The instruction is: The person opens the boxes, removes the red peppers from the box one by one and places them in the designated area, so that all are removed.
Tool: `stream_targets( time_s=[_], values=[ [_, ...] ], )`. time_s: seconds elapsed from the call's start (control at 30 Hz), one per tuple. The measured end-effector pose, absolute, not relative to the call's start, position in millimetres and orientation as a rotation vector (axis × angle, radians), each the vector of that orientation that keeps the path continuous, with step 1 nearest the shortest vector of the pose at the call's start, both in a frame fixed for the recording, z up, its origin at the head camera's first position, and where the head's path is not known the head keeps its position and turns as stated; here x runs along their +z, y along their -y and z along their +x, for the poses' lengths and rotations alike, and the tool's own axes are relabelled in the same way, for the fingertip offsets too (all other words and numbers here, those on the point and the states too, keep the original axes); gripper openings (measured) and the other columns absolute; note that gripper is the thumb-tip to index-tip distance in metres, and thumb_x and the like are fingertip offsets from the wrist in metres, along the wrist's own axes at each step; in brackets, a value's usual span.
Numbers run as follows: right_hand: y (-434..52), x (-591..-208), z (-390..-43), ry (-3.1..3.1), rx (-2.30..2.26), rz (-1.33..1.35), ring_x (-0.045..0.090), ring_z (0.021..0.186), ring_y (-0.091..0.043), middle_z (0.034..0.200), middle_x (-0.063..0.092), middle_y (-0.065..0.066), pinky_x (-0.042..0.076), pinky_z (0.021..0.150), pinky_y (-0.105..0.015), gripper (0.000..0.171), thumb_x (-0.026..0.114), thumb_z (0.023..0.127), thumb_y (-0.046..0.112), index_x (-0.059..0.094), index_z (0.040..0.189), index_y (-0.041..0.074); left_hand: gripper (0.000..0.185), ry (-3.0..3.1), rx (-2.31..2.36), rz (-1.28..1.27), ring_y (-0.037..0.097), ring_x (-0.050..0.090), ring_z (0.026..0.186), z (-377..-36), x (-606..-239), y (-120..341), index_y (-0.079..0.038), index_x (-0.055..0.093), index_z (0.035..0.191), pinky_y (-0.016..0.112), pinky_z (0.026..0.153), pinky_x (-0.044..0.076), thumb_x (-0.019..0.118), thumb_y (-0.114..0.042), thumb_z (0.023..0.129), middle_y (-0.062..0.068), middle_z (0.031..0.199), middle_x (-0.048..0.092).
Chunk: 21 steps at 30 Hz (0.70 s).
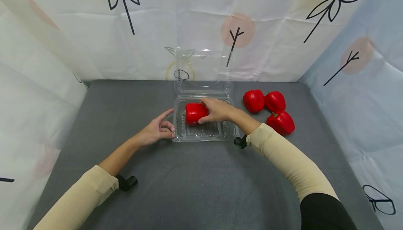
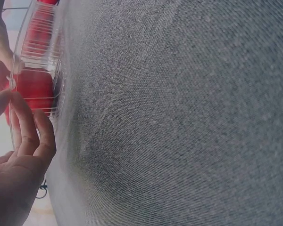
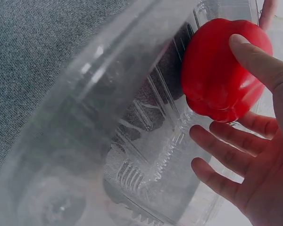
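Your right hand [image 1: 217, 110] grips the pepper [image 1: 195, 113] inside the tray [image 1: 204, 134]; set it flat in the left corner. Your left hand [image 1: 155, 130], fingers loosely apart, steadies the tray's edge.

Four red peppers [image 1: 196, 113], one clear clamshell box [image 1: 204, 132].

box [image 1: 204, 132]: clear thin plastic, glossy, ribbed floor
pepper [image 1: 196, 113] in box: smooth, waxy, shiny red skin
bench [image 1: 201, 174]: grey woven cloth, matt, finely rough
backdrop [image 1: 157, 30] behind box: creased printed sheet, slight sheen
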State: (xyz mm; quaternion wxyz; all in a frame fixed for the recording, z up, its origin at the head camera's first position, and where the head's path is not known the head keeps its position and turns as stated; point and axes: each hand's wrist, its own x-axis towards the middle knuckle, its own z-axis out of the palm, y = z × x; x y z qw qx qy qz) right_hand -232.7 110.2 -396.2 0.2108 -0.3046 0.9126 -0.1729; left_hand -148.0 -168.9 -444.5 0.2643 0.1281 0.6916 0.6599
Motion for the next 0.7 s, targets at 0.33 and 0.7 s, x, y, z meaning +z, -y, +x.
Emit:
stream_targets(
  time_s=[0.33, 0.7],
  values=[
    [-116.7, -396.0, -229.8, -2.609, -0.451, -0.827, 0.061, 0.104, -0.024, 0.124, 0.063, -0.011, 0.051, 0.087, -0.041, 0.07, 0.078, 0.084, 0.041, 0.048, 0.136, 0.005, 0.096, -1.885, 1.784, 0.363, 0.015, 0.063, 0.076, -149.4, -446.5, 168.9, -0.013, 0.009, 0.16, 0.026, 0.077, 0.054, 0.066, 0.01, 0.086, 0.009, 0.093, 0.058],
    [-124.5, -390.8, -225.2, -2.661, -0.515, -0.857, 0.064, 0.1, -0.024, 0.12, 0.066, -0.012, 0.054, 0.083, -0.039, 0.068, 0.079, 0.082, 0.041, 0.052, 0.133, 0.004, 0.096, -1.879, 1.781, 0.353, 0.015, 0.063, 0.077, -148.0, -444.2, 167.4, -0.013, 0.008, 0.161, 0.026, 0.078, 0.054, 0.065, 0.01, 0.087, 0.01, 0.095, 0.057]
  ],
)
